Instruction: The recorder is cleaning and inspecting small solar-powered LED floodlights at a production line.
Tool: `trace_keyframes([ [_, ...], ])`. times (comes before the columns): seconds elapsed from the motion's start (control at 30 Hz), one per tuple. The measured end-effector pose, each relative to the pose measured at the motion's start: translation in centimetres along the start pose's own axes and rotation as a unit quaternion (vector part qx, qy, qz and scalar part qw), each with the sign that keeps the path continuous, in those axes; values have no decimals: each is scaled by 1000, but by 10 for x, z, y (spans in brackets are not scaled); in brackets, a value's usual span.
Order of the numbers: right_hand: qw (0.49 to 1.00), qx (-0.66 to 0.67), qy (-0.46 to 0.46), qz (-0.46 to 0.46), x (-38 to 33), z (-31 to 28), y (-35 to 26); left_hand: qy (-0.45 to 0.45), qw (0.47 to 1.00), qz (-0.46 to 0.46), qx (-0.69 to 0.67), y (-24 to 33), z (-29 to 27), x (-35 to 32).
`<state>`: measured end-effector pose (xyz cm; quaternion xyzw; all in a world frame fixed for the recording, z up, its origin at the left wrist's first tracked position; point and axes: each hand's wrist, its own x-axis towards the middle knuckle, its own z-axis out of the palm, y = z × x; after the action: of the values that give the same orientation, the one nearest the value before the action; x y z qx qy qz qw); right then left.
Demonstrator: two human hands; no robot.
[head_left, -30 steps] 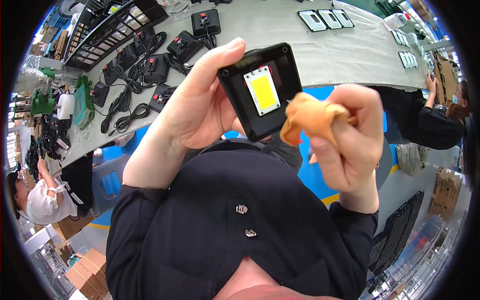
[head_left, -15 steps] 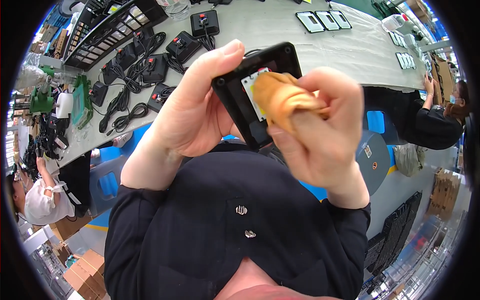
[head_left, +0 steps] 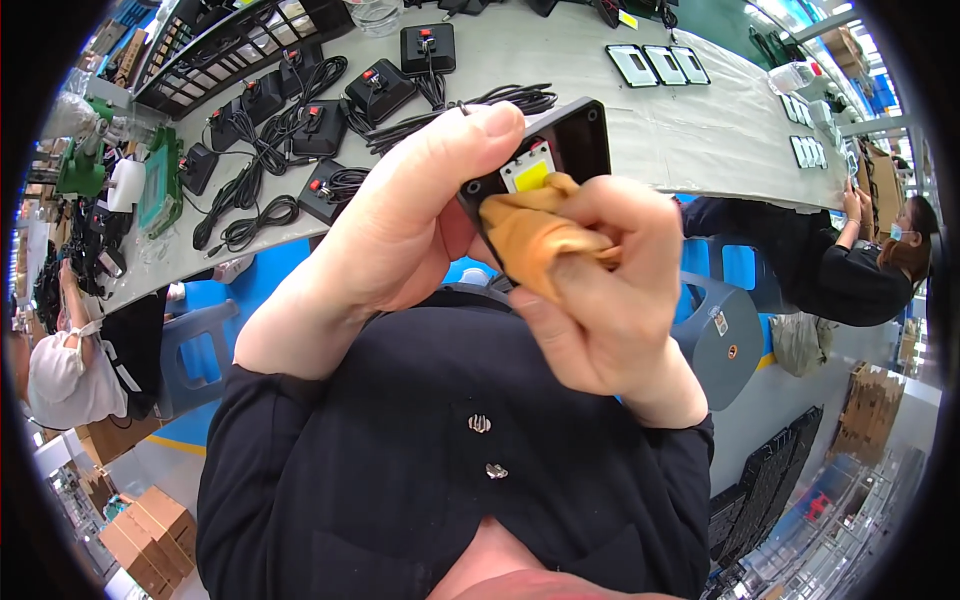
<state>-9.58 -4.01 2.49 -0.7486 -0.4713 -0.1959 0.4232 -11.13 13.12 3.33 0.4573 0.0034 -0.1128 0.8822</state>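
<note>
My left hand (head_left: 430, 190) grips a black square lamp housing (head_left: 583, 140) by its near-left side, the thumb lying over the rim. Inside the housing shows a white plate with a yellow LED panel (head_left: 531, 176). In my right hand (head_left: 625, 290) is a bunched orange-yellow cloth (head_left: 530, 235), pinched between thumb and fingers. The cloth presses against the housing's near part and hides the lower part of the panel. A black cable (head_left: 520, 100) lies on the table behind the housing.
Several black units with red connectors and coiled cables (head_left: 318, 128) lie on the table at left. A black crate (head_left: 235, 50) stands behind them. White-and-black frames (head_left: 655, 65) lie at the back right. Co-workers sit at left (head_left: 75, 365) and right (head_left: 870, 265).
The cloth in my right hand has moved left and down across the housing, uncovering the upper part of the yellow panel. The housing has turned in my left hand.
</note>
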Motion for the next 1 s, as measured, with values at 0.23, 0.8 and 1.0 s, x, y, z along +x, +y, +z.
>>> trace_keyframes([
  [0.23,998,-58,32,-2,3,1,-1,8,999,22,31,-1,-2,-2],
  [0.8,979,136,-40,144,9,-41,-3,11,994,-74,-80,0,-8,-1],
  [1.0,998,5,2,62,14,-41,4,-26,995,-76,-65,6,-12,-6],
])
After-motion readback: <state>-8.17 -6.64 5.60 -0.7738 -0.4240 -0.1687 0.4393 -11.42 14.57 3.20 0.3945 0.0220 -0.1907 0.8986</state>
